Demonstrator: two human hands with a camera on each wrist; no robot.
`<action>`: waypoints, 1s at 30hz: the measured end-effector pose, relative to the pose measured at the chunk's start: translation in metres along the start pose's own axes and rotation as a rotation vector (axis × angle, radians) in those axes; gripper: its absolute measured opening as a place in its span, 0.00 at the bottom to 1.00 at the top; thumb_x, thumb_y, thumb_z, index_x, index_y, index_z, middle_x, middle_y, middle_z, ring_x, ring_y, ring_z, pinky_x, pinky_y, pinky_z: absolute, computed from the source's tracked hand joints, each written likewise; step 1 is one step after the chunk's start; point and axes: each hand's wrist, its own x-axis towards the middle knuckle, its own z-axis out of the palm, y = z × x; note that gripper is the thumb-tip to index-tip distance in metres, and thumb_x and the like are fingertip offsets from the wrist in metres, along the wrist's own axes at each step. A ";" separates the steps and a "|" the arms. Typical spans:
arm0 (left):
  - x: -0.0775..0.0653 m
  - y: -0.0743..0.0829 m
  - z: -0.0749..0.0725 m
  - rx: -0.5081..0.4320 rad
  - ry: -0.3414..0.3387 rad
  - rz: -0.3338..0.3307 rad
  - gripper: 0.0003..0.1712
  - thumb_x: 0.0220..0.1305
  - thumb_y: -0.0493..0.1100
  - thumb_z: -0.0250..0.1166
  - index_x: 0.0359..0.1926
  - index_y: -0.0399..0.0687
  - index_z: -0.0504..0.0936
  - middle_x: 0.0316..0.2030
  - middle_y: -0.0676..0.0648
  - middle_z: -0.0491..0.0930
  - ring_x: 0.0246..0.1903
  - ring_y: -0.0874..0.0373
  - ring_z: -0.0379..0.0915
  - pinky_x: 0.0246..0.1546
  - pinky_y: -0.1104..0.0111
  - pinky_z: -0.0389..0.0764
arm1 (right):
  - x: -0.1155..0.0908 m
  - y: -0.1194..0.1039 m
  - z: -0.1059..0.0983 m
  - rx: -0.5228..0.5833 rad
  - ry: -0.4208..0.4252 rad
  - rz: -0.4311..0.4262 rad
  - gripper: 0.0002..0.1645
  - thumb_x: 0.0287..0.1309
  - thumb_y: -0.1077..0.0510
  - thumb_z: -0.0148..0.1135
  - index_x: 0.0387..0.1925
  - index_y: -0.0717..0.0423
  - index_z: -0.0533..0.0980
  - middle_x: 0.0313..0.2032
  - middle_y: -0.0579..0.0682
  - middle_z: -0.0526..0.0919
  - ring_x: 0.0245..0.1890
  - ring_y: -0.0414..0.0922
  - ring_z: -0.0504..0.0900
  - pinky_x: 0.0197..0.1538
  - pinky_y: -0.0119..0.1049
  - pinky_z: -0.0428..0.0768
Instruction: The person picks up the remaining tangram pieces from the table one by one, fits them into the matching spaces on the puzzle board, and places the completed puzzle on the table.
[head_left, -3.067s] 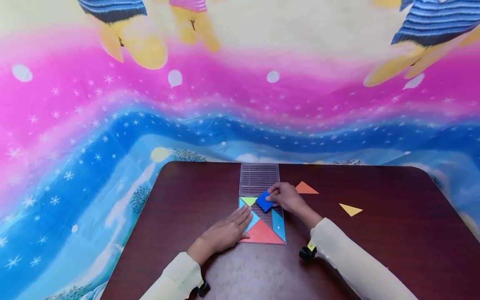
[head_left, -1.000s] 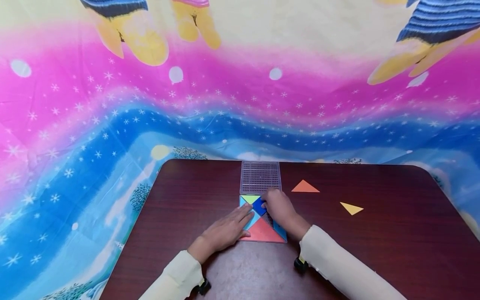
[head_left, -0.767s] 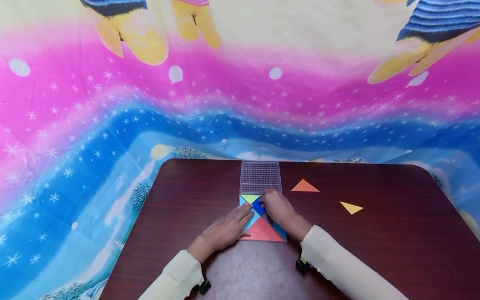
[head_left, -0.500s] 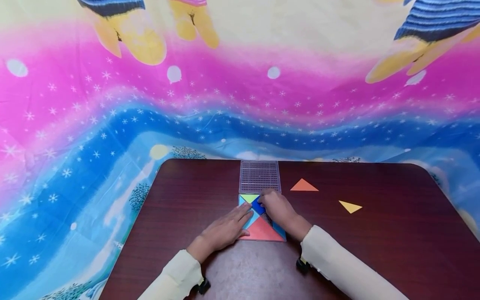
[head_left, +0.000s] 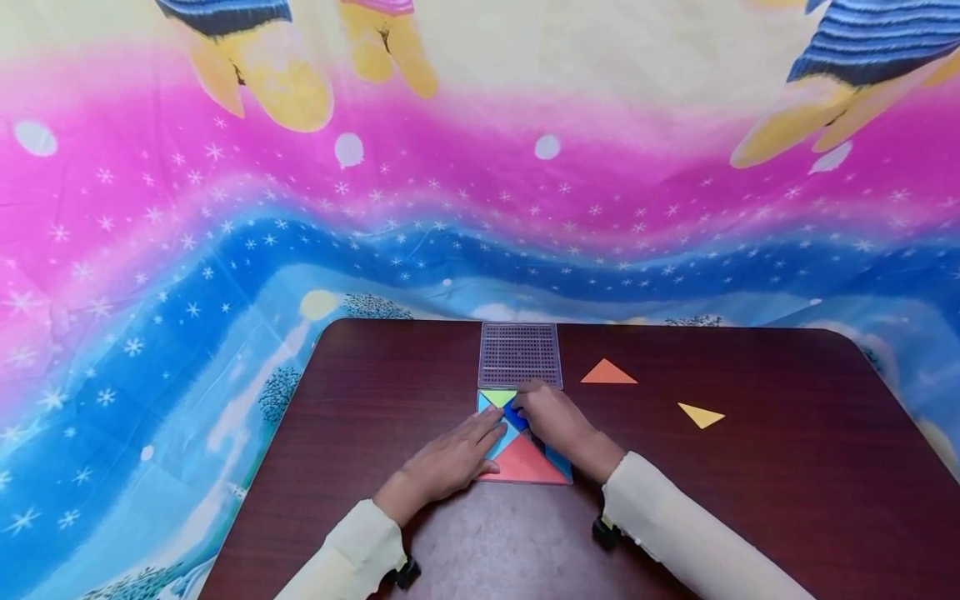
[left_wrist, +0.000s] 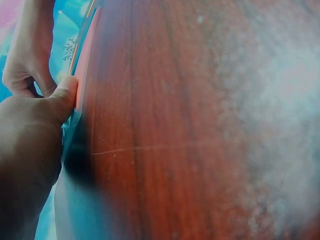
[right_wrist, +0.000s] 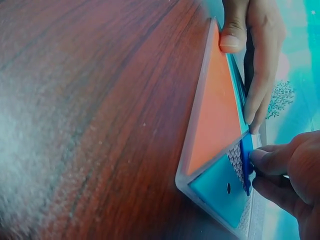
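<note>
A hinged plastic tangram case lies unfolded on the table, its near tray [right_wrist: 181, 182] partly filled. My right hand [head_left: 558, 421] pinches a dark blue square piece [right_wrist: 245, 162] between thumb and fingers, low over the tray beside the green triangle [head_left: 497, 397]. Its fingers hide much of the square in the head view. My left hand [head_left: 453, 454] rests with extended fingers on the large light blue triangle [head_left: 504, 443], its thumb at the edge of the large red-orange triangle [right_wrist: 212, 115]. A light blue parallelogram [right_wrist: 220, 190] lies in the tray, close to the right hand.
Beyond the tray lies the case's gridded lid half [head_left: 520, 354]. An orange triangle [head_left: 609, 372] and a yellow triangle [head_left: 702, 415] lie loose on the brown table [head_left: 795, 467], right of the case. A printed cloth [head_left: 480, 183] hangs behind the table.
The right hand has brought the blue square down and left, from tilted above the tray to beside the green triangle, then shifted only slightly. The left hand has stayed in place.
</note>
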 end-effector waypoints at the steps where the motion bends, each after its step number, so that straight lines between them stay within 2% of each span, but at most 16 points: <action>1: 0.000 0.000 0.000 0.001 -0.002 -0.001 0.35 0.74 0.59 0.44 0.74 0.46 0.56 0.74 0.43 0.52 0.75 0.51 0.43 0.73 0.61 0.56 | 0.000 0.000 0.000 0.012 0.001 0.000 0.10 0.60 0.63 0.63 0.42 0.54 0.86 0.43 0.48 0.83 0.45 0.41 0.80 0.46 0.35 0.85; 9: -0.001 0.001 -0.001 -0.014 -0.034 -0.029 0.36 0.75 0.60 0.42 0.75 0.47 0.53 0.75 0.45 0.50 0.75 0.52 0.42 0.73 0.62 0.55 | -0.001 0.011 -0.011 0.091 0.026 0.062 0.11 0.59 0.63 0.65 0.43 0.54 0.85 0.45 0.49 0.84 0.50 0.45 0.80 0.51 0.39 0.83; 14: -0.001 0.001 0.000 -0.028 -0.039 -0.042 0.36 0.75 0.60 0.41 0.75 0.48 0.52 0.75 0.46 0.49 0.75 0.53 0.41 0.73 0.62 0.55 | -0.003 0.030 -0.020 0.098 0.064 0.120 0.10 0.56 0.62 0.67 0.41 0.55 0.84 0.40 0.48 0.82 0.46 0.45 0.78 0.48 0.40 0.84; 21: -0.002 0.001 0.001 -0.037 -0.035 -0.029 0.36 0.75 0.59 0.41 0.75 0.47 0.50 0.76 0.45 0.47 0.76 0.52 0.39 0.74 0.62 0.53 | -0.019 0.080 -0.042 0.087 0.099 0.164 0.08 0.54 0.61 0.69 0.38 0.59 0.83 0.36 0.52 0.80 0.38 0.46 0.77 0.42 0.42 0.84; 25: -0.002 0.001 0.001 -0.049 -0.040 -0.031 0.36 0.75 0.59 0.41 0.76 0.47 0.50 0.76 0.45 0.46 0.76 0.52 0.39 0.74 0.62 0.53 | -0.037 0.115 -0.059 0.077 0.050 0.181 0.11 0.54 0.60 0.70 0.39 0.60 0.82 0.36 0.54 0.80 0.35 0.47 0.78 0.40 0.45 0.83; 30: -0.003 0.000 0.002 -0.047 -0.038 -0.028 0.36 0.75 0.60 0.40 0.76 0.47 0.49 0.76 0.45 0.45 0.76 0.53 0.38 0.74 0.62 0.53 | -0.069 0.155 -0.080 0.096 -0.044 0.209 0.14 0.52 0.61 0.71 0.41 0.62 0.80 0.37 0.55 0.80 0.37 0.49 0.80 0.41 0.47 0.82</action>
